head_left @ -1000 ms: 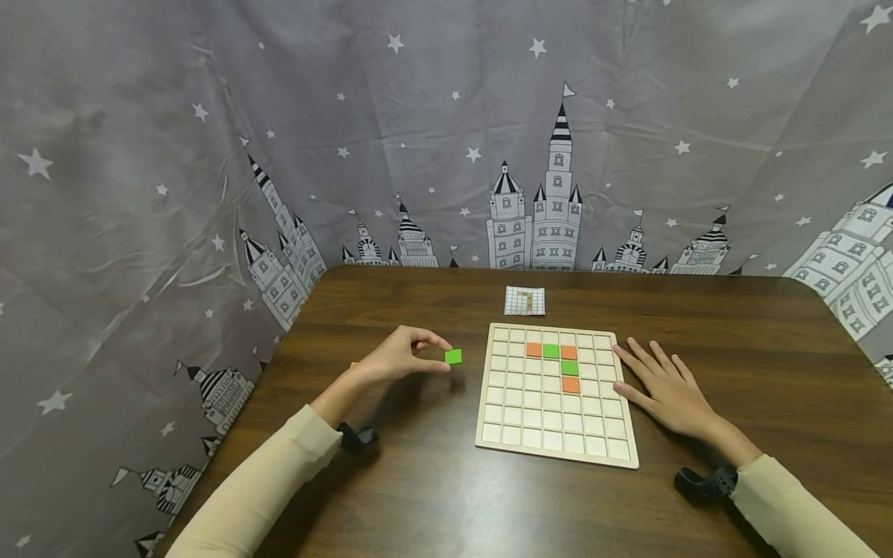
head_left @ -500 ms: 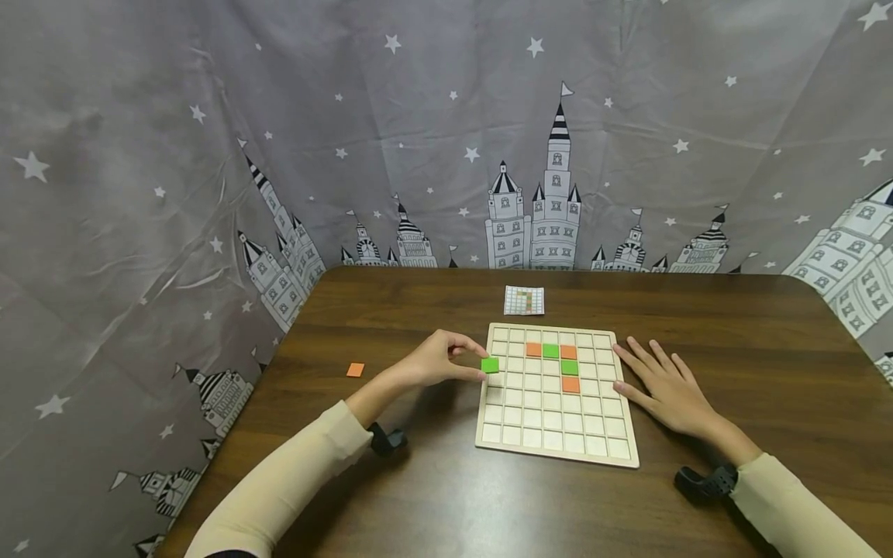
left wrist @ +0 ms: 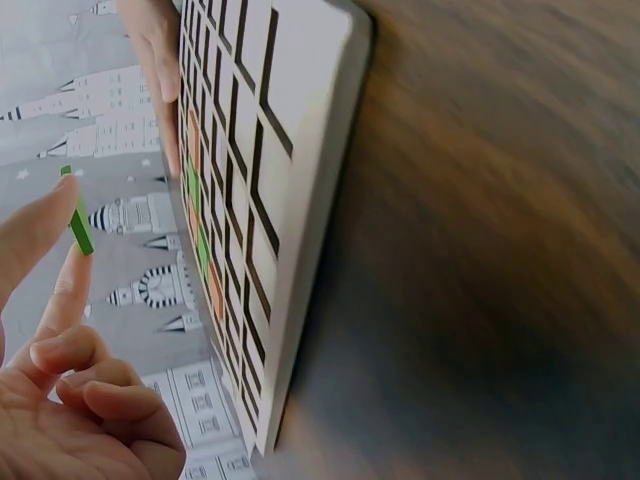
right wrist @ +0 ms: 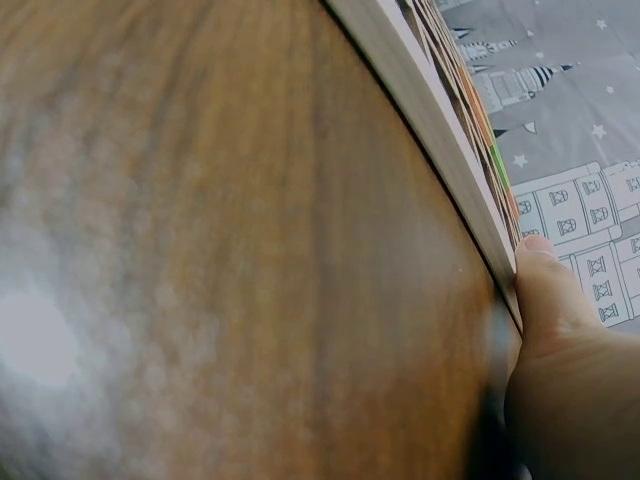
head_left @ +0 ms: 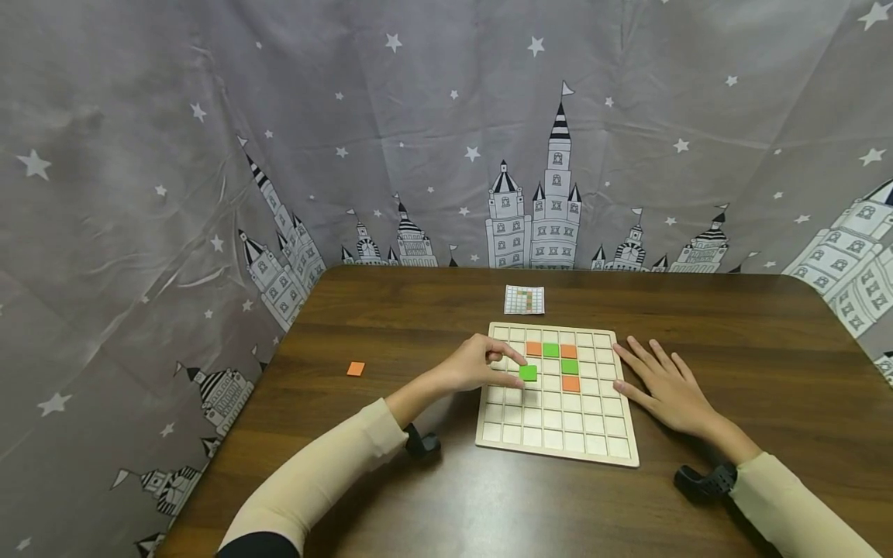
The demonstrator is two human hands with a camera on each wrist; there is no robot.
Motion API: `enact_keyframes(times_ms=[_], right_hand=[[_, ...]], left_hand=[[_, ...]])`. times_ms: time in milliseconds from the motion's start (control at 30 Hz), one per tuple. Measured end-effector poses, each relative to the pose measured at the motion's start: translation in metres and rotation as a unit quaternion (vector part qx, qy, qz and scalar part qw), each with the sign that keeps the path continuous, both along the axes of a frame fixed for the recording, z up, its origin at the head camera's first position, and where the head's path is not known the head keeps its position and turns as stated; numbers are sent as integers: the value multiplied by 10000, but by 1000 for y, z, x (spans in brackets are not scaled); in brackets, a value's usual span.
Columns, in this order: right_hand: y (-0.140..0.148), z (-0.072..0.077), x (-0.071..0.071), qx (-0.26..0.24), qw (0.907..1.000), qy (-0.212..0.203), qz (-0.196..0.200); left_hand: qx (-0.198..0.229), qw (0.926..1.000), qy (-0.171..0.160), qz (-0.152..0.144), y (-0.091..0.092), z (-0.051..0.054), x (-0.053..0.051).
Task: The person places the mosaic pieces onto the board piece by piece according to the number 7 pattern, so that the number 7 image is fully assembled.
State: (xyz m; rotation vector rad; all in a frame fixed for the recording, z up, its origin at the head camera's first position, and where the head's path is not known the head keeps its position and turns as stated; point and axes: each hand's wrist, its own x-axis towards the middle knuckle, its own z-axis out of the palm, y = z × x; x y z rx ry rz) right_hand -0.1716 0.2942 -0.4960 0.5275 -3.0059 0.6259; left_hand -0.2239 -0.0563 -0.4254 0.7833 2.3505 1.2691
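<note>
Between thumb and forefinger, my left hand (head_left: 477, 364) pinches a green square tile (head_left: 528, 373). In the left wrist view that tile (left wrist: 80, 222) is seen edge-on, held above the board. The pale wooden grid board (head_left: 512, 412) has several orange and green tiles set in its cells: a row with an orange tile (head_left: 533, 349), a green one (head_left: 550, 350) and an orange corner tile (head_left: 568, 352), then a green tile (head_left: 569, 366) and an orange tile (head_left: 570, 384) below the corner. My right hand (head_left: 666, 394) lies with fingers spread, touching the board's right edge.
A loose orange tile (head_left: 356, 369) lies on the brown wooden table (head_left: 418, 302), left of the board. Beyond the board is a small printed card (head_left: 525, 300) with a grid pattern. A grey curtain (head_left: 418, 116) with castles and stars hangs behind the table.
My left hand has carried the green tile rightward from beside the board to above its cells. The loose orange tile, earlier mostly behind the hand, is now uncovered. My right hand stays put.
</note>
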Motion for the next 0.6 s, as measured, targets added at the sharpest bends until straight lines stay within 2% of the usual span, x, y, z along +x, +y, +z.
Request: enact_keyframes(times_ms=[167,400,600], right_hand=[[1,-1,-1,-7,10000,-6,7],[1,0,-1,-12,10000,-19,28],[1,0,0,-19,10000,24,63]], left_hand=[[12,10000,-22,3,14,-4,2],[112,9996,-253,72,34,-8,10],[148,9993,-310,142,46,-17,15]])
